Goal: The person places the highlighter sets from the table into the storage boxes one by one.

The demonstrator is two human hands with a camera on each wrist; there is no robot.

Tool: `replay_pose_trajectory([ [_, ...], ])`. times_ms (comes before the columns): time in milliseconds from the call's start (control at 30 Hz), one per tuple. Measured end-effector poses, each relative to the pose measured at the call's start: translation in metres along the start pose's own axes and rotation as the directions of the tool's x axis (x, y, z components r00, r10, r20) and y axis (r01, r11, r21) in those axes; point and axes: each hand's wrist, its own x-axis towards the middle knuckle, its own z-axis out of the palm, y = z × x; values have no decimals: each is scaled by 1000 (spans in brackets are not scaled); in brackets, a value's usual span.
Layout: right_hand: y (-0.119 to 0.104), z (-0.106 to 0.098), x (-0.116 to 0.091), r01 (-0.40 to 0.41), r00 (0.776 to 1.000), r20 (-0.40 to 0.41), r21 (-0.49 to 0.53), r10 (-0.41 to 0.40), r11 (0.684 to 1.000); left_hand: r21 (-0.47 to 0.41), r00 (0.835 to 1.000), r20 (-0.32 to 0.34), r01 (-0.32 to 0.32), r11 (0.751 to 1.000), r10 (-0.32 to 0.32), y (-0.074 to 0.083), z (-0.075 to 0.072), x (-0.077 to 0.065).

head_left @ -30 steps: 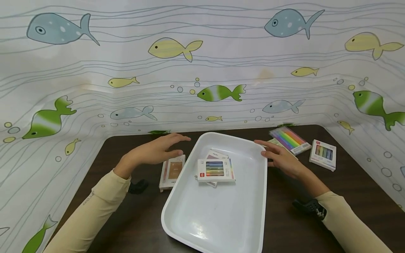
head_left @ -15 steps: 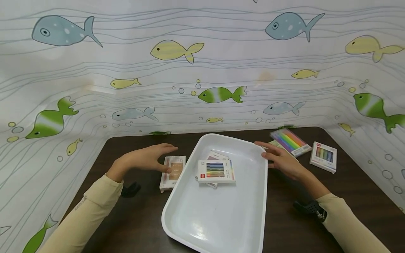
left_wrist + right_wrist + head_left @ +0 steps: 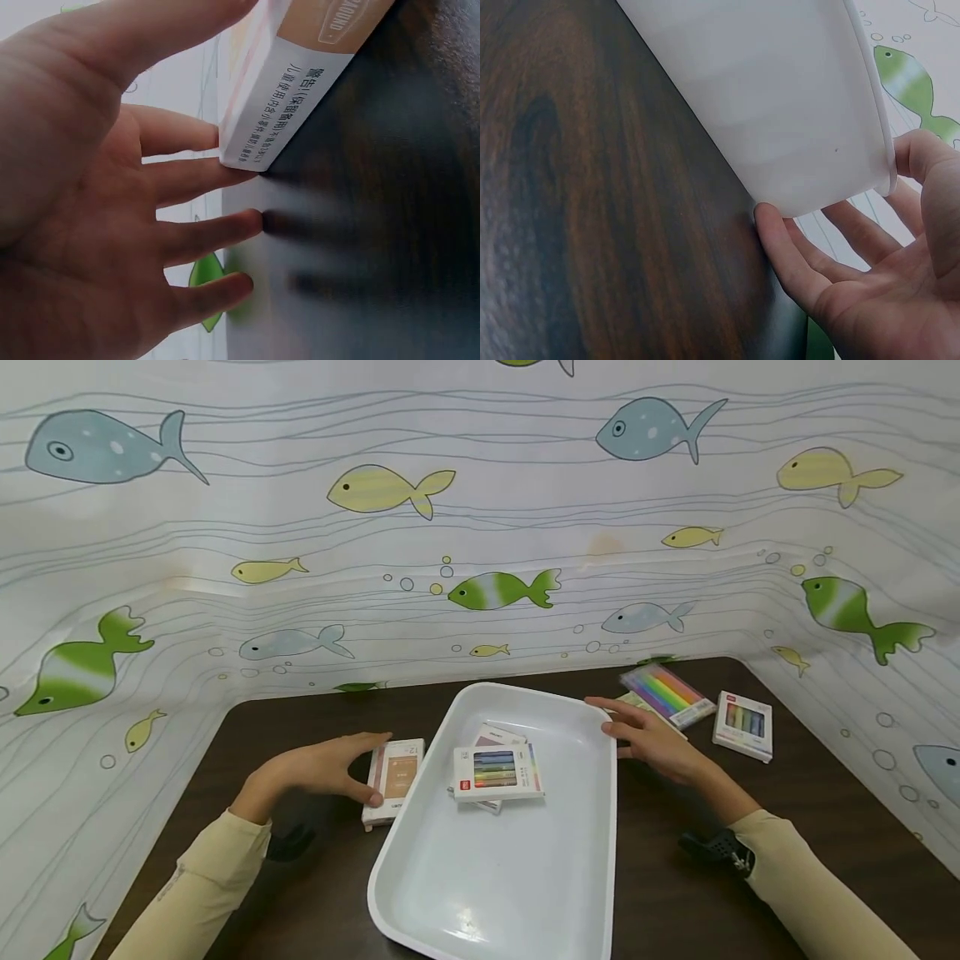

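Left hand (image 3: 321,768): fingers spread, touching box (image 3: 401,772)
Right hand (image 3: 654,742): grips far-right corner of tray (image 3: 517,877)
Inside: two stacked boxes (image 3: 497,770)

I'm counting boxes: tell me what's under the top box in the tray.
What looks like one more box sticks out beyond the top box; its middle and anything beneath are covered.

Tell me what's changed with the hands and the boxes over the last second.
The left hand came down and leftward, from above the far end of the tan-fronted box to its left side, and now touches it. Nothing was lifted or let go. The right hand stayed cupped round the far right corner of the white tray, and the stacked boxes inside stayed put.
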Motion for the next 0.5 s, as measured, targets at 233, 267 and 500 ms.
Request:
replay_pose_trajectory([
  [233,1,3,0,-8,1000,-20,12,8,1000,-25,1000,-24,-8,1000,7,-1,2,-1],
  [267,1,3,-1,-9,1000,-20,16,9,1000,-28,999,-30,-12,1000,11,-1,2,0],
  [500,0,4,1,-8,1000,-4,15,8,1000,-70,997,-78,-30,997,25,-6,4,0],
])
